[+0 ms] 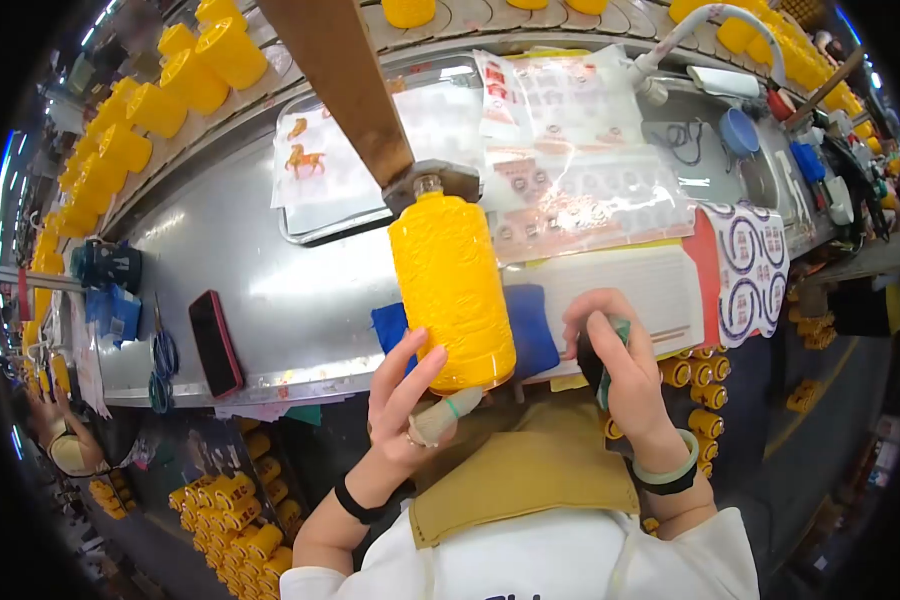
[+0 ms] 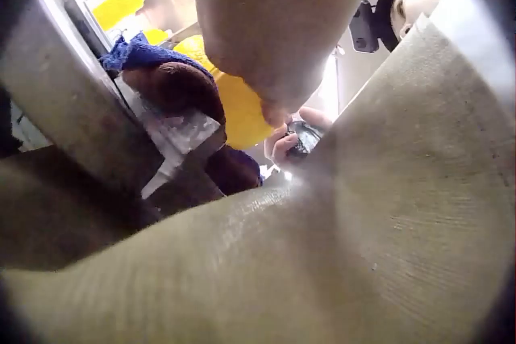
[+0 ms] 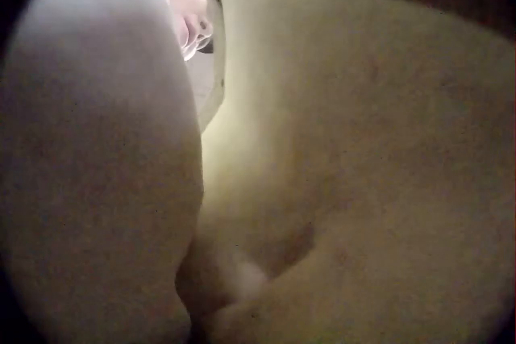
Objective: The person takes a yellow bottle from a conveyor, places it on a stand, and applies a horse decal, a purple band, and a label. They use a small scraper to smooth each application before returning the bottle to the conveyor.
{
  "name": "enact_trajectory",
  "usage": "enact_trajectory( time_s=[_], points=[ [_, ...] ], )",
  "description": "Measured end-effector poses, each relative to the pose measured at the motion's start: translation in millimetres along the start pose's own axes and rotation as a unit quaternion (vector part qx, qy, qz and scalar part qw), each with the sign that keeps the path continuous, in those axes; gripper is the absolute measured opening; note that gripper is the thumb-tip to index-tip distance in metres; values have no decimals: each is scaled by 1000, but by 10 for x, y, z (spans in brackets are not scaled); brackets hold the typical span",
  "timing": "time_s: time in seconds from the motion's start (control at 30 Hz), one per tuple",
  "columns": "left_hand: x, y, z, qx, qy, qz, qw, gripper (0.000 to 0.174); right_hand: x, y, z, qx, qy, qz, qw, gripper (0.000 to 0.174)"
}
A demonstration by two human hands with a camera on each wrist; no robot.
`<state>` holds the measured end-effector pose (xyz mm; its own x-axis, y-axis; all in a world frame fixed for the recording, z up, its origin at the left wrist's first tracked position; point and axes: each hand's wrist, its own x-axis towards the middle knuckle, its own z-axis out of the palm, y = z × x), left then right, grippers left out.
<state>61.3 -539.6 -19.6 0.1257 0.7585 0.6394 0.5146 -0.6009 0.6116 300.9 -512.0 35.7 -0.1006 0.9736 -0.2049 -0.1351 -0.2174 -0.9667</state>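
Observation:
A yellow bottle (image 1: 452, 285) with a crinkled surface has its neck at a metal bracket (image 1: 432, 182) on a brown bar and its base toward the person. My left hand (image 1: 407, 410) holds it by the base end, two fingers on its side. The left thumb, in a cloth cover (image 1: 438, 418) with a green band, lies along the base. To the right, my right hand (image 1: 625, 375) grips a small dark piece (image 1: 596, 365) with a green part between thumb and fingers; its kind is unclear. Blue cloth (image 1: 532, 330) shows under the bottle. The right wrist view shows mostly apron and skin.
A tray (image 1: 335, 228) holds a sheet with a horse decal (image 1: 305, 160). Plastic-covered decal sheets (image 1: 580, 190) lie behind the bottle. Left are a phone (image 1: 215, 343) and scissors (image 1: 163, 355). A sink faucet (image 1: 652, 78) is at back right; yellow bottles (image 1: 195, 82) line a conveyor.

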Motion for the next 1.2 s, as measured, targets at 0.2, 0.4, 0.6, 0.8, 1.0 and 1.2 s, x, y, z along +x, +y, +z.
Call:
enact_trajectory(
  time_s=[0.2,0.4,0.6,0.8,1.0,1.2],
  points=[
    [150,47,138,139,-16,77,987,22,181,-138,84,-141,-20,-17,990,18],
    [133,43,7,151,-40,87,984,10,361,-299,53,-263,-51,-139,953,14],
    [593,-482,-369,52,-14,-56,997,64,475,-290,-16,-260,-16,-117,958,14],
    [1228,-1981,-370,247,-111,-112,956,57,444,-164,242,-273,-42,-150,949,15],
    [1178,-2088,-263,357,-243,-46,901,68,259,-119,205,-282,-28,-103,954,16],
    [1107,-1960,-418,292,-265,-80,915,74,221,-75,193,-314,-58,-139,937,18]
  ],
)
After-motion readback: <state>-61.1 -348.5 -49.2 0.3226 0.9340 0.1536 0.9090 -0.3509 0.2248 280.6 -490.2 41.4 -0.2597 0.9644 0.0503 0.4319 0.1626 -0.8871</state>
